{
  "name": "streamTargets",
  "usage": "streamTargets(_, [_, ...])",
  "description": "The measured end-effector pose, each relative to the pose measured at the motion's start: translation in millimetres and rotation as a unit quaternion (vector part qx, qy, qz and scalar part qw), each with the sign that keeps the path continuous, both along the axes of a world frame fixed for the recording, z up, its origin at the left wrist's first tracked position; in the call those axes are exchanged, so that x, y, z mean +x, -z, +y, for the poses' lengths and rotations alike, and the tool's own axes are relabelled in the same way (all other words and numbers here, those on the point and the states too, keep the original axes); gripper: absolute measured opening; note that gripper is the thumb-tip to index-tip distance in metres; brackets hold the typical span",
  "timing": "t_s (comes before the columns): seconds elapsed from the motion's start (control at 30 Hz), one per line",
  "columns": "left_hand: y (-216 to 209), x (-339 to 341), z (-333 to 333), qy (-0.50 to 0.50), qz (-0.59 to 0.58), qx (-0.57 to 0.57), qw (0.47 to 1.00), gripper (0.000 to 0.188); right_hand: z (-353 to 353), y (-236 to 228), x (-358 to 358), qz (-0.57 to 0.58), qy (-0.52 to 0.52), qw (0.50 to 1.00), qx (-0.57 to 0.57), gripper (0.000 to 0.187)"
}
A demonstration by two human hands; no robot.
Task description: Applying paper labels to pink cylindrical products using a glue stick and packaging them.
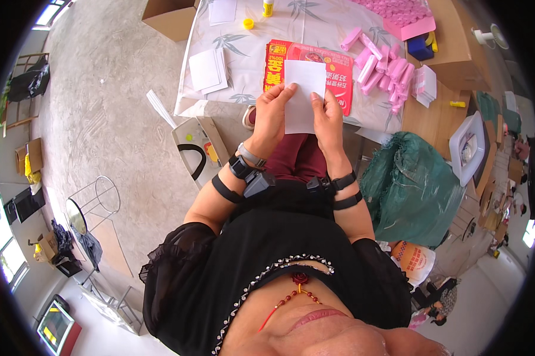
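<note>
A blank white sheet of paper (304,110) is held upright between my two hands over the near edge of the table. My left hand (270,116) pinches its left edge, thumb on top and fingers behind. On the opposite edge my right hand (328,123) grips in the same way. Just beyond, a red and yellow printed sheet (338,89) lies flat on the tablecloth, partly covered by the paper. Left of it sits a small pile of white sheets (204,71). A glue stick (268,8) stands farther back, its yellow cap (248,24) off beside it.
Pink paper rolls (383,70) are heaped at the table's right, near a white stack of cards (424,85) and a blue tape dispenser (419,48). A green woven sack (412,193) bulges at my right. An open cardboard box (168,19) stands by the far left corner.
</note>
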State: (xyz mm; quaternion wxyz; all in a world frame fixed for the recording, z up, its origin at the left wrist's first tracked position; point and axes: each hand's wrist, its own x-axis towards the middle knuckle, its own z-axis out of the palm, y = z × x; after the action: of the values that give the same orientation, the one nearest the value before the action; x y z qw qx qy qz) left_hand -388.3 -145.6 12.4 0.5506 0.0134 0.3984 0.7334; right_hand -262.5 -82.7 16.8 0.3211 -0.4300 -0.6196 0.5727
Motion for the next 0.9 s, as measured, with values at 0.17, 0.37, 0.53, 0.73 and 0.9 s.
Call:
streamTargets(0.17, [4, -1, 3, -0.002, -0.019, -0.002, 1.0, 0.015, 4, 5, 0, -0.016, -0.002, 1.0, -0.017, 0.024])
streamTargets(0.37, [14, -2, 7, -0.011, -0.026, -0.016, 0.999, 0.016, 9, 14, -4, -0.014, 0.004, 0.999, -0.036, 0.021])
streamTargets(0.53, [32, -7, 14, 0.057, 0.027, -0.066, 0.996, 0.033, 31, 38, 1, -0.055, 0.008, 0.998, 0.015, 0.02])
streamTargets(0.73, [52, -14, -3, 0.032, 0.089, -0.112, 0.989, 0.052, 88, 41, 12, -0.349, 0.045, 0.862, 0.365, 0.017])
streamTargets(0.9, [53, -21, -11, 0.051, 0.101, -0.12, 0.986, 0.048, 98, 50, 2, -0.443, 0.007, 0.816, 0.371, 0.013])
